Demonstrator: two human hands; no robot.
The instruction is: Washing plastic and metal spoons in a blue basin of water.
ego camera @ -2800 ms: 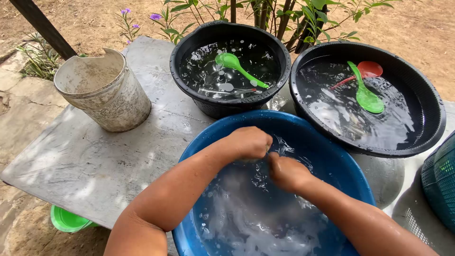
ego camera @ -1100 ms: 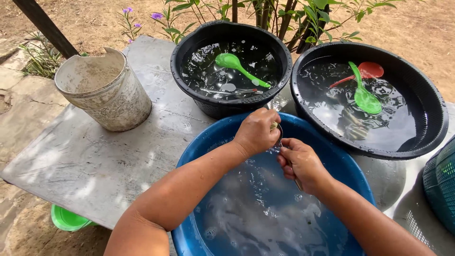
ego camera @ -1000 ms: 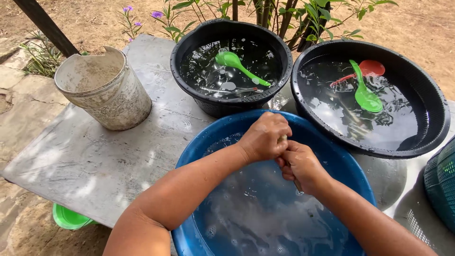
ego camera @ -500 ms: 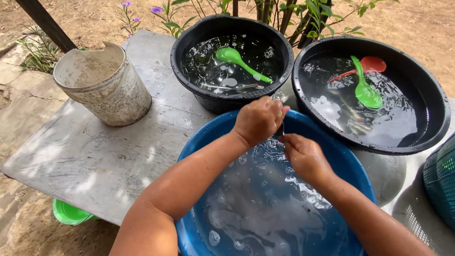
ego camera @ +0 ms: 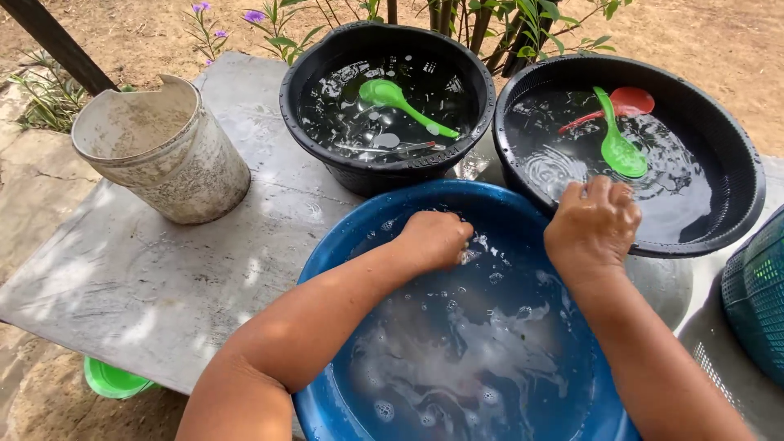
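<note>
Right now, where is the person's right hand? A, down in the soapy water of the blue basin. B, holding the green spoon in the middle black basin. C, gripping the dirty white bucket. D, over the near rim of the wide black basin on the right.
D: the right hand hangs over the near rim of the wide black basin, while the left hand is the one down in the blue basin.

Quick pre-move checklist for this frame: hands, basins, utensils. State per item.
1. Left hand in blue basin water: ok.
2. Right hand over the wide black basin near rim: ok.
3. Right hand holding anything: cannot tell, fingers curled away.
4. Left hand grip: cannot tell, fist half under water.
5. Green spoon and red spoon float in that basin: ok.
6. White bucket upright, apart from both hands: ok.
</note>
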